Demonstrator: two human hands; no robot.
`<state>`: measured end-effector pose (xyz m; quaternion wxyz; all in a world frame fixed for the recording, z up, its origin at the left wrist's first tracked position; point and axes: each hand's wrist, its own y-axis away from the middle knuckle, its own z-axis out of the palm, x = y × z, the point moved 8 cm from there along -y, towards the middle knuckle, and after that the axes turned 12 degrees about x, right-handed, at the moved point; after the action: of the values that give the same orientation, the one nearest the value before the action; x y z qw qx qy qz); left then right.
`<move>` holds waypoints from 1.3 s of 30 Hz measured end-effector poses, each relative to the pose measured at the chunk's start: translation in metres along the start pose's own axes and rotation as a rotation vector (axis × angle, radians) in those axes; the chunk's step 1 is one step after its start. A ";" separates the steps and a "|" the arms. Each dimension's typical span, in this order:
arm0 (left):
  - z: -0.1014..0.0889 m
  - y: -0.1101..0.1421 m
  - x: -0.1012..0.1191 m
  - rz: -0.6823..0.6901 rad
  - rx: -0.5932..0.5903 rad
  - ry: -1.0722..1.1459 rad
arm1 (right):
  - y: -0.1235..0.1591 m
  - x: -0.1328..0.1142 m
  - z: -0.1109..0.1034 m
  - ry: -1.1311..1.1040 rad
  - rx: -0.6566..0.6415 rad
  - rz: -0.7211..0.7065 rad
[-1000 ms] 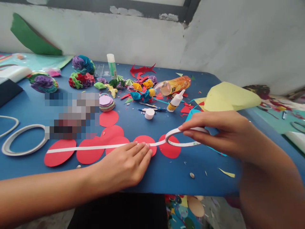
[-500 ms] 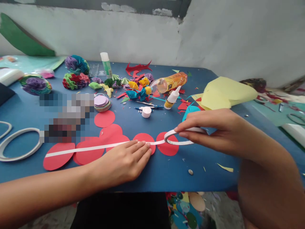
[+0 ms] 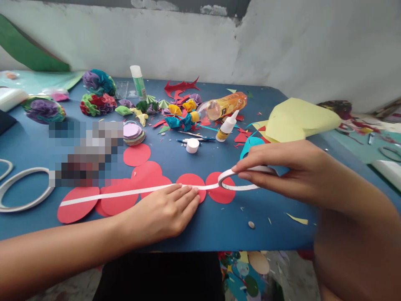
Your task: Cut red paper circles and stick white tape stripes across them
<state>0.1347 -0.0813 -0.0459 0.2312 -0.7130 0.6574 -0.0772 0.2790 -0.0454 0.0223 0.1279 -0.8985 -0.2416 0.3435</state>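
Observation:
Several red paper circles [image 3: 77, 213] lie in a row along the near side of the blue table, crossed by a white tape strip [image 3: 120, 194]. My left hand [image 3: 171, 209] lies flat, fingers stretched out, over the strip and the circles near the middle. It hides part of both. My right hand [image 3: 282, 171] pinches a roll of double-sided tape [image 3: 223, 179] between thumb and fingers. From the roll, held tilted over the rightmost red circle [image 3: 217, 196], the strip runs left toward my left hand.
Behind the circles stand a glue bottle [image 3: 227, 126], a white cap [image 3: 192, 145] and a glue stick [image 3: 138, 82]. An orange bottle [image 3: 228, 105] lies among paper scraps. Two more tape rolls sit at left, one larger [image 3: 26, 207]. Yellow paper [image 3: 300, 121] lies at right.
The camera view shifts slightly, moving the table's things left in the picture. Both hands keep nearly the same place, the left on the strip and the right on the tape roll.

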 end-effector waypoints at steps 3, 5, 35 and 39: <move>0.001 0.000 0.001 0.003 -0.011 0.003 | 0.001 0.000 0.000 0.003 0.000 -0.003; 0.001 0.000 0.002 0.006 -0.013 -0.012 | 0.002 0.001 0.000 0.003 0.000 -0.004; -0.003 -0.004 0.004 0.003 0.028 -0.034 | 0.005 -0.003 0.008 0.054 -0.030 -0.079; -0.003 -0.005 0.004 -0.002 0.026 -0.034 | 0.005 -0.006 0.008 0.063 -0.036 -0.098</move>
<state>0.1382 -0.0854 -0.0422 0.2517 -0.7118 0.6516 -0.0737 0.2716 -0.0517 0.0177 0.1361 -0.8980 -0.2872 0.3041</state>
